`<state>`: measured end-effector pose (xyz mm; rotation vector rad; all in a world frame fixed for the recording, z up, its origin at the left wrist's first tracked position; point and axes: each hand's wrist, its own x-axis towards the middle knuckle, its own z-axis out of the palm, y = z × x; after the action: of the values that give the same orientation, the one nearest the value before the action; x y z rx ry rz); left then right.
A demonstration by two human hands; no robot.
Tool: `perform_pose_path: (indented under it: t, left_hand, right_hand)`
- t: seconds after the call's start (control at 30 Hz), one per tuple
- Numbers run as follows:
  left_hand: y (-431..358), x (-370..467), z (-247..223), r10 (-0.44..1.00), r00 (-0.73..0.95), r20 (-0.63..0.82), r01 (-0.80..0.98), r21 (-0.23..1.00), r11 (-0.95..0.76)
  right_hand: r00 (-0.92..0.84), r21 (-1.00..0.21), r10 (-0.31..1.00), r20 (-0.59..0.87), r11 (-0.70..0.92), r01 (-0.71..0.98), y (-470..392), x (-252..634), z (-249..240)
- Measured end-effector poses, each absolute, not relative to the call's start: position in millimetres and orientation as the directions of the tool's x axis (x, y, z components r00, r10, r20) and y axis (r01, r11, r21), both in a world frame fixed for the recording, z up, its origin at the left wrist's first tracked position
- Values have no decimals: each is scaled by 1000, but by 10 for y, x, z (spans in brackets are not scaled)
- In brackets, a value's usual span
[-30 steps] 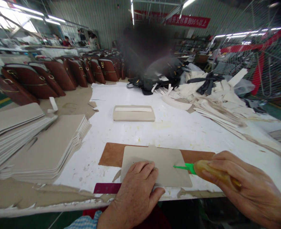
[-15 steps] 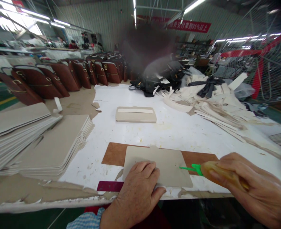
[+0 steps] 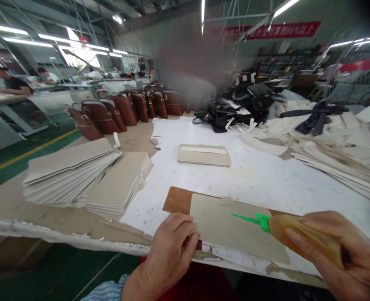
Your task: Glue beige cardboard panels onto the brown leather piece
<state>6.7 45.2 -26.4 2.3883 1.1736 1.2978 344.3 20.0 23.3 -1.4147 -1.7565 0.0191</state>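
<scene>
My left hand is closed at the left edge of a grey panel, thumb against curled fingers. A dark purple strip shows beside the thumb; the hand hides the rest of it. The panel lies across a brown leather piece, which sticks out on both sides. In my right hand is a yellowish squeeze bottle with a green nozzle. It is tilted to the left, its tip over the middle of the panel.
A small stack of grey pieces lies farther back. Grey panel stacks fan out at left, with brown bags behind. Black bags and pale scraps fill the back right. People sit at far-left tables.
The camera view has turned left. My left hand has slid off the panel's middle to its left edge, and its fingers have closed. The nozzle tip has moved left over the panel.
</scene>
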Motion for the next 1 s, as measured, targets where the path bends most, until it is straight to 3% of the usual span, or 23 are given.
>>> perform_pose_path:
  t: [0.17,0.47,1.0]
  left_hand:
    - [457,43,-404,750,352,560,625,455,-634]
    - [440,110,-310,775,394,494,683,407,-606]
    - [440,126,-283,777,393,491,684,409,-604]
  right_hand:
    - [-205,-342,738,642,516,785,431,3172,272]
    - [-329,-371,686,650,663,650,612,2787,284]
    - [-516,-273,632,578,746,608,791,2768,435]
